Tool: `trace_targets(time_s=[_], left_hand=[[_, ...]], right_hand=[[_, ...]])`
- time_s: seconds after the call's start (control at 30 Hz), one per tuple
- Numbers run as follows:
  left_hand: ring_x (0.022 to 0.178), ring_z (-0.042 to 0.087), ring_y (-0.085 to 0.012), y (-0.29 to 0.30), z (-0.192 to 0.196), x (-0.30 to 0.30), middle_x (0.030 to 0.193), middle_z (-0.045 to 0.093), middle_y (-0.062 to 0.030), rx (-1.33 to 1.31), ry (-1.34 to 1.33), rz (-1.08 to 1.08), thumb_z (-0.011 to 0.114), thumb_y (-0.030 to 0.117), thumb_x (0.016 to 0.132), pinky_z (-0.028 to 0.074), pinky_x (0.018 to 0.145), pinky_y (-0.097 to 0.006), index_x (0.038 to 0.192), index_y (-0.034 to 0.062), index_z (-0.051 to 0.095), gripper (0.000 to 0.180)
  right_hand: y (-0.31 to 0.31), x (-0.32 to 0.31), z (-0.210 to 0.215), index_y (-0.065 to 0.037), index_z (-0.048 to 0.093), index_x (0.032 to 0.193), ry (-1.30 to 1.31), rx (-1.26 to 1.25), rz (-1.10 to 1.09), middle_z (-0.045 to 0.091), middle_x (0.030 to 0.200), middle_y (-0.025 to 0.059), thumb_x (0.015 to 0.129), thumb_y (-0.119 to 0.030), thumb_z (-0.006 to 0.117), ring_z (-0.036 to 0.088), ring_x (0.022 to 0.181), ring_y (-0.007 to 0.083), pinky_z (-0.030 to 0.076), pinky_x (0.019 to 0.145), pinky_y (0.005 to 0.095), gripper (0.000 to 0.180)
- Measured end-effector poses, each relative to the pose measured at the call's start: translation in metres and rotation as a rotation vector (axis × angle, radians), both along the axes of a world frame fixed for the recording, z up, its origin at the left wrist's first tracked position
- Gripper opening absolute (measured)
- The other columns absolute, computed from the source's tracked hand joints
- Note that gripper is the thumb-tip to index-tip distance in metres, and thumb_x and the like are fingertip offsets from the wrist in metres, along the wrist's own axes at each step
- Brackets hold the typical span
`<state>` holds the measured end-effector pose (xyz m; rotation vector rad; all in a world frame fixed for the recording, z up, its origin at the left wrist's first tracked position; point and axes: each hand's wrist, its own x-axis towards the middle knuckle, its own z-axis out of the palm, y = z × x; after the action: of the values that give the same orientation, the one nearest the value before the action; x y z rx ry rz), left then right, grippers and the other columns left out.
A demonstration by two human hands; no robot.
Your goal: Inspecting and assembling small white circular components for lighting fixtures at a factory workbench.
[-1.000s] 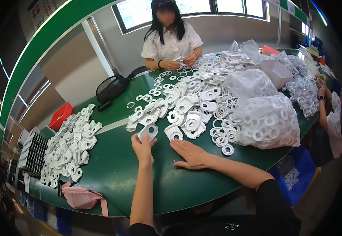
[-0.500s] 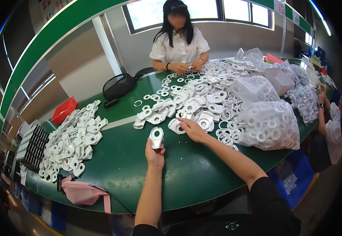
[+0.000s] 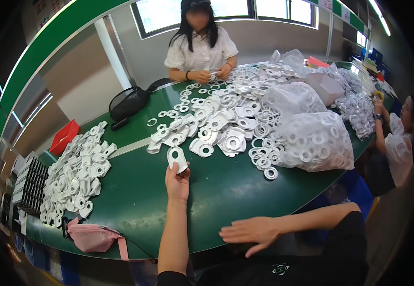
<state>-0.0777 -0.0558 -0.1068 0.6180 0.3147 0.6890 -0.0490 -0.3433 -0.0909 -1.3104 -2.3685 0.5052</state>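
Note:
My left hand (image 3: 177,183) is closed on a white plastic part (image 3: 180,165), a flat plate with a round hole and a rounded end, held up over the green table. My right hand (image 3: 252,232) is at the table's near edge, palm down, fingers stretched out and thumb apart, with nothing in it. Beyond my left hand lies a big heap of similar white parts (image 3: 215,125). Loose white rings (image 3: 262,163) are scattered to the right of that heap, beside a clear bag full of rings (image 3: 319,148).
A second pile of white parts (image 3: 76,178) lies left, near a red tray (image 3: 65,137) and stacked black trays (image 3: 28,183). A pink pouch (image 3: 92,237) sits at the near edge, a black mesh bag (image 3: 130,104) farther back. Across the table a person (image 3: 201,52) handles rings; another person (image 3: 397,138) is right.
My right hand has drawn back from the heap to the near table edge, its fingers straightened. The left hand still holds the white part, now turned differently. The whole view has shifted slightly.

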Motion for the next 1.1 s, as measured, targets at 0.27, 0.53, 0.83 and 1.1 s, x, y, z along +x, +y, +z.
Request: trace_targets(time_s=[0.27, 0.53, 0.83, 1.1], left_hand=[[0.080, 0.062, -0.0223, -0.033, 0.022, 0.001, 0.104, 0.059, -0.0153, 0.089, 0.105, -0.276, 0.059, 0.007, 0.079, 0.047, 0.050, -0.024, 0.108, 0.0109, 0.044, 0.032], [0.085, 0.062, -0.0266, -0.067, 0.023, 0.006, 0.109, 0.057, -0.0204, 0.248, 0.169, -0.564, 0.049, 0.009, 0.085, 0.050, 0.055, -0.028, 0.121, 0.0054, 0.038, 0.038], [0.098, 0.058, -0.0273, -0.081, 0.026, 0.004, 0.116, 0.055, -0.0155, 0.084, 0.090, -0.782, 0.038, 0.038, 0.094, 0.053, 0.069, -0.035, 0.120, 0.0060, 0.043, 0.041], [0.091, 0.061, -0.0271, -0.071, 0.020, 0.006, 0.115, 0.055, -0.0159, 0.255, 0.182, -0.594, 0.044, 0.018, 0.093, 0.052, 0.058, -0.029, 0.124, 0.0053, 0.037, 0.035]], right_hand=[[-0.040, 0.048, 0.025, -0.014, 0.060, 0.105, -0.190, 0.355, -0.599, 0.055, 0.072, 0.0054, 0.073, -0.013, 0.063, 0.057, 0.070, 0.0255, 0.049, 0.074, 0.0357, 0.031], [-0.034, 0.102, 0.023, -0.009, 0.060, 0.098, -0.207, 0.280, -1.158, 0.057, 0.090, 0.0075, 0.070, -0.021, 0.071, 0.053, 0.088, 0.0268, 0.045, 0.074, 0.0367, 0.032], [0.047, 0.096, 0.071, -0.009, 0.055, 0.117, 0.068, 0.332, -0.926, 0.057, 0.093, 0.0088, 0.072, -0.022, 0.070, 0.052, 0.090, 0.0242, 0.043, 0.077, 0.0327, 0.050], [0.082, 0.133, 0.054, -0.008, 0.062, 0.107, 0.390, 0.350, -0.973, 0.062, 0.098, 0.0085, 0.076, -0.021, 0.068, 0.058, 0.089, 0.0184, 0.046, 0.074, 0.0301, 0.034]])
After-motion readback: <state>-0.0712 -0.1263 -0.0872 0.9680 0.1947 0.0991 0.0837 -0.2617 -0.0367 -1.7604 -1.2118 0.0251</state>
